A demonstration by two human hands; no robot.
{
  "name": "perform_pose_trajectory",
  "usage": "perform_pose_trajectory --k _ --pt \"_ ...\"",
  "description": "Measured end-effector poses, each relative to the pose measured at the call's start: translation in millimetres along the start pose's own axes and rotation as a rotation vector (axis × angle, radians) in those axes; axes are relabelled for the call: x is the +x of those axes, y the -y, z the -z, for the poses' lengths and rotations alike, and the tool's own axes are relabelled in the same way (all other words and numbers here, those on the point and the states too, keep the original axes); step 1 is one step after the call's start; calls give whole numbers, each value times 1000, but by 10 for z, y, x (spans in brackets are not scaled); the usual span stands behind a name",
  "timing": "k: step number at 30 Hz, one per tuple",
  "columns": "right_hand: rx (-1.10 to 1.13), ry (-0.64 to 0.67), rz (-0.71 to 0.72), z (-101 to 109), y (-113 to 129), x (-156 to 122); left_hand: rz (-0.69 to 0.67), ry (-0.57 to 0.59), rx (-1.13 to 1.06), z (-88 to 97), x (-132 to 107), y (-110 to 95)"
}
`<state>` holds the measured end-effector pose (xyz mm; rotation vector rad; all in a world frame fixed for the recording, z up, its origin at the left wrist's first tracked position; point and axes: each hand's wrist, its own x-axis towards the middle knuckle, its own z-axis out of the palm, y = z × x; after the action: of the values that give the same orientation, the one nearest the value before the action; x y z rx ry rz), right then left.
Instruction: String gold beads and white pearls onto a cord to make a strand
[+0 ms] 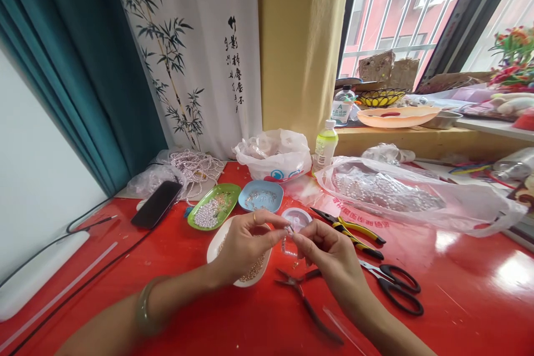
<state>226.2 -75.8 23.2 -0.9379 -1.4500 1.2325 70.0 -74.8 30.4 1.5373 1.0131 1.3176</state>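
Observation:
My left hand (248,245) and my right hand (327,247) meet over the red table, thumbs and forefingers pinched close together. Between their fingertips is one end of a short string of beads (289,250), pale and pinkish, which hangs below the fingers. What exactly each fingertip grips is too small to make out. Under my left hand stands a white dish (216,245) of gold beads, partly hidden by the hand. Behind the fingertips sits a small round white container (297,214). Dark-handled pliers (306,300) lie open below my right hand.
Yellow-black pliers (350,231) and black scissors (396,283) lie to the right. A green tray (214,206) of beads and a blue dish (261,196) stand behind. Plastic bags (273,156), a drink bottle (325,147) and a phone (157,204) border the work area.

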Motion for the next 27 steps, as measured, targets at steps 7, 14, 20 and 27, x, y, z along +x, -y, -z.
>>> perform_pose_trajectory --k 7,14,20,27 --pt "-104 -33 33 -3 11 -3 -92 -14 0 7 -7 13" --pt "-221 -38 66 18 21 -22 -124 -9 12 24 4 26" --pt "-259 -35 82 23 -10 -6 -112 -1 13 22 -1 26" --pt "-255 22 98 50 15 15 -71 22 -42 24 9 29"
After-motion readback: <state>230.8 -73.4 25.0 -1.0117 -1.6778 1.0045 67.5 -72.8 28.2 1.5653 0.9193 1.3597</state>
